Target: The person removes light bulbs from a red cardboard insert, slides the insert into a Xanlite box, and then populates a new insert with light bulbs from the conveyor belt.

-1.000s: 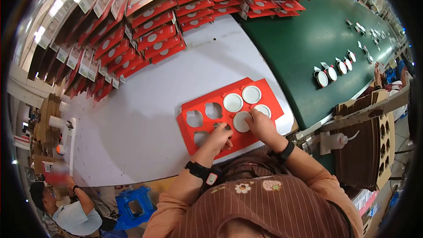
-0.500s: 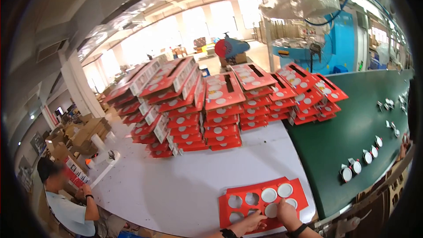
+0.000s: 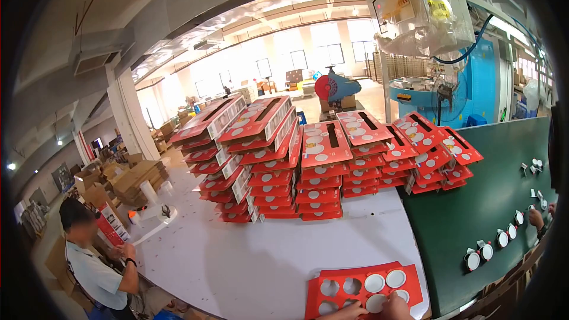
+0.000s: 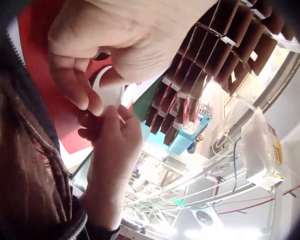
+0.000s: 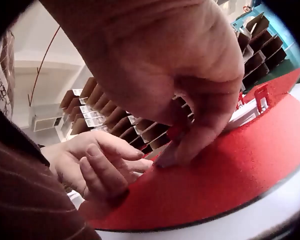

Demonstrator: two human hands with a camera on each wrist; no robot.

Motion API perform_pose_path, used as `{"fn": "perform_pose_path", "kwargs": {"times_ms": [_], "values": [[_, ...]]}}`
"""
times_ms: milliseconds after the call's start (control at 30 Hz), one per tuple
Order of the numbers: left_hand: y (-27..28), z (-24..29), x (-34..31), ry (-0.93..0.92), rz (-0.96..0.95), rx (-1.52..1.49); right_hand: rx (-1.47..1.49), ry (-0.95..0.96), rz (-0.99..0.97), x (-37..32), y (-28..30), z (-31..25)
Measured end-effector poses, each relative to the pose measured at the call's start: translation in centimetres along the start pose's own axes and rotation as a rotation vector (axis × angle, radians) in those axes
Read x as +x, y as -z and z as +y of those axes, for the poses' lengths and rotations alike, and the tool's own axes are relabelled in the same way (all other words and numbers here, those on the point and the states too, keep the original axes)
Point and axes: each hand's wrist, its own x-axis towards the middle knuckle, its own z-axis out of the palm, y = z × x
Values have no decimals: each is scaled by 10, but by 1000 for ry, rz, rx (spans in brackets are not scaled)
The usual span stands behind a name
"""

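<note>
A red cardboard panel [image 3: 312, 291] with round cut-outs lies at the front of the white table. White round discs [image 3: 396, 278] sit in its right-hand openings; openings at the left stand vacant. My right hand [image 3: 396, 309] pinches the edge of a white disc [image 3: 375, 303] in the near row. Its fingers bend down close to the red panel [image 5: 230, 170] in the right wrist view. My left hand [image 5: 100, 162] grips the panel beside that disc, other fingers loosely curled. From the left wrist, the left hand [image 4: 120, 40] covers part of the white disc [image 4: 112, 95].
Tall stacks of red printed boxes [image 3: 269, 178] line the table's far side. On the green table [image 3: 438, 213] to the right lie several white round pieces [image 3: 502, 239] with tags. Another person [image 3: 98, 266] works at the left. Another hand [image 3: 536, 220] shows at far right.
The head view has tilted up, so the panel and my hands now show at the bottom edge. My hands stay at the same disc and opening. Another hand has come in over the green table.
</note>
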Motion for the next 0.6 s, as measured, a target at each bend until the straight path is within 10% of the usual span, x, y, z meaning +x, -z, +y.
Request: {"fn": "perform_pose_path", "kwargs": {"times_ms": [267,367,600], "values": [[49,-24,34,36,-230,106,-155,-96,-258,7,35,-35],[50,-44,82,-38,-30,352,-415,117,115,6,38,-43],[47,-36,80,77,-4,220,-226,80,-30,-27,43,-58]]}}
